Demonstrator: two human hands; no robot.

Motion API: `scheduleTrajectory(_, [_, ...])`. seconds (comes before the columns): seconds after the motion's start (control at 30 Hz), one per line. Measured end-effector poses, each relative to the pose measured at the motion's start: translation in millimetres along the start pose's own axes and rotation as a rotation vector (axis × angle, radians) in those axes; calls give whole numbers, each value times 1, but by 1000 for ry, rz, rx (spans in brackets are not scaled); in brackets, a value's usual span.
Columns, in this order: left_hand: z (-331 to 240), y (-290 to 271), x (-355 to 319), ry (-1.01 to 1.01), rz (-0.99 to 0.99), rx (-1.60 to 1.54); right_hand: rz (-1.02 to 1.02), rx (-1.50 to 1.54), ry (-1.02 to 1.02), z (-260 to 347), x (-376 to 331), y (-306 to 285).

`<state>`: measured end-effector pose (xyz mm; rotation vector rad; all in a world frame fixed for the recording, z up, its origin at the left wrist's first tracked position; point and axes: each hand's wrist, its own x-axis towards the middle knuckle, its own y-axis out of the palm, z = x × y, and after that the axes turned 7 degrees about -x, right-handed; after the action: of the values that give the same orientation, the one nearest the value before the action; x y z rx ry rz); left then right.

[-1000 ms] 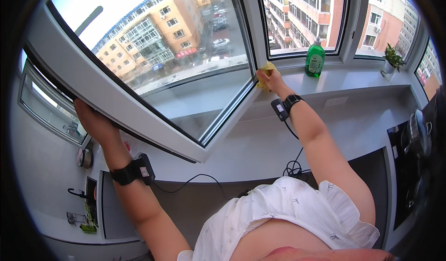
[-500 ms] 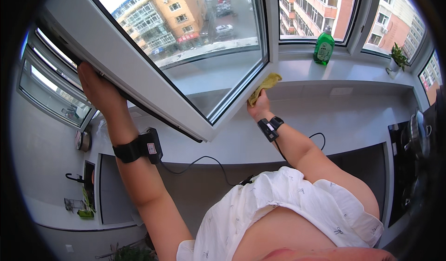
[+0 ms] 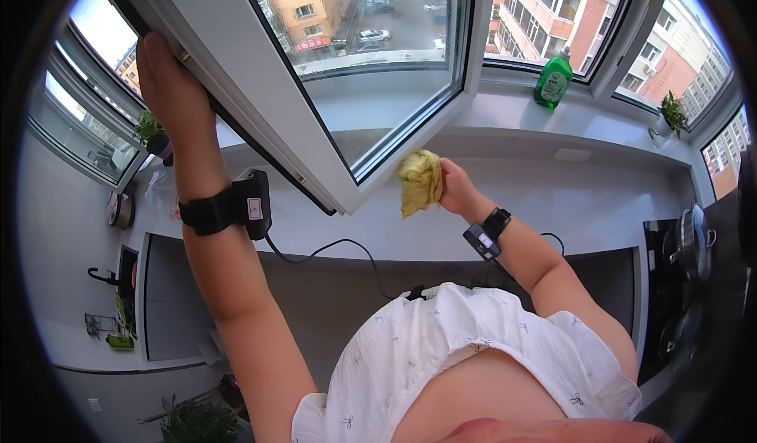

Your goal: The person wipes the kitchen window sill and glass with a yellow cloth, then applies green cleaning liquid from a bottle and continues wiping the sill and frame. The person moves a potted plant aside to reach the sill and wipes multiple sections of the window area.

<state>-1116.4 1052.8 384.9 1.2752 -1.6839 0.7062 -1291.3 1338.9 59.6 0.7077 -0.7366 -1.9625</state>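
Note:
A white-framed window sash (image 3: 236, 64) stands swung inward over the sill. My left hand (image 3: 172, 96) grips its left edge, with the fingers partly hidden at the frame. In my right hand (image 3: 457, 189) is a crumpled yellow cloth (image 3: 420, 181), held by its right side with the fingers closed. The cloth hangs just right of the sash's lower corner, over the white counter. Whether it touches the frame I cannot tell. Both wrists wear black strapped devices joined to cables.
A green bottle (image 3: 553, 80) stands on the window sill (image 3: 505, 113), with a small potted plant (image 3: 672, 115) farther right. Another plant (image 3: 150, 130) sits behind my left forearm. At the right is a stove with a lidded pot (image 3: 694, 242). A cable (image 3: 335, 243) crosses before the counter (image 3: 512, 194).
My right hand has drawn the cloth down and left, away from the sash's right edge. The sash has swung somewhat, and my left hand appears higher along its edge.

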Motion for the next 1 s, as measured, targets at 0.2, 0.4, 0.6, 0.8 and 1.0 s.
scheduleTrajectory(0.2, [-7,6,0,-116,-34,-112,-234,-223,-374,72,5,-29])
scheduleTrajectory(0.4, [-5,4,-3,59,-53,100,-757,-1842,-913,115,62,-16])
scheduleTrajectory(0.6, [7,3,-1,-121,-13,-142,-247,-1957,-1284,-47,22,68])
scheduleTrajectory(0.8, [-4,2,4,0,45,-9,-182,-1904,-1357,26,38,4])
scheduleTrajectory(1.0, [-11,15,-1,-65,102,-256,-760,-1789,-1174,76,63,-41])
